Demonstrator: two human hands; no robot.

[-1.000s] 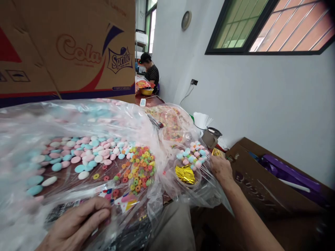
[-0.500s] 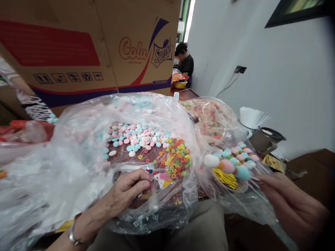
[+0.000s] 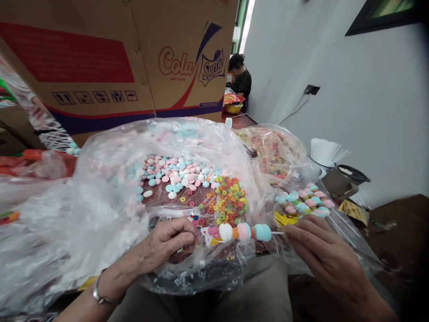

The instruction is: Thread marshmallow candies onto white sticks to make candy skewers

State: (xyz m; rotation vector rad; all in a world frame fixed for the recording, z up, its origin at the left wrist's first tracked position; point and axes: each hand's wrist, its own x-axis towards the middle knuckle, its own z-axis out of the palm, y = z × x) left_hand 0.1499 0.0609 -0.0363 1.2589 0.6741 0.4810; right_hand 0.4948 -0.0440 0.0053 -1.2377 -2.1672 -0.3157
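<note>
My right hand [image 3: 326, 250] is closed on the white stick of a candy skewer [image 3: 244, 231], which lies level with its white end pointing left. White, pink and blue soft candies are threaded on it with small gummy rings between. My left hand [image 3: 169, 241] pinches a clear printed candy wrapper [image 3: 210, 236]. The skewer's white tip meets the wrapper's right end; whether it is inside, I cannot tell. Beyond the hands lie loose pink, blue and white candies [image 3: 181, 172] and a heap of gummy rings [image 3: 230, 201].
Finished-looking skewers [image 3: 308, 199] lie at right beside gold twist ties [image 3: 285, 219]. A bag of gummy rings [image 3: 268, 145], white sticks [image 3: 326, 152] and a dark mug [image 3: 345, 179] stand behind. A large cardboard box [image 3: 114, 58] blocks the back. Another person [image 3: 241, 80] sits far off.
My right hand has swung the skewer left and inward, from above the gold ties to the wrapper's end. My left hand stays nearly in place with the wrapper.
</note>
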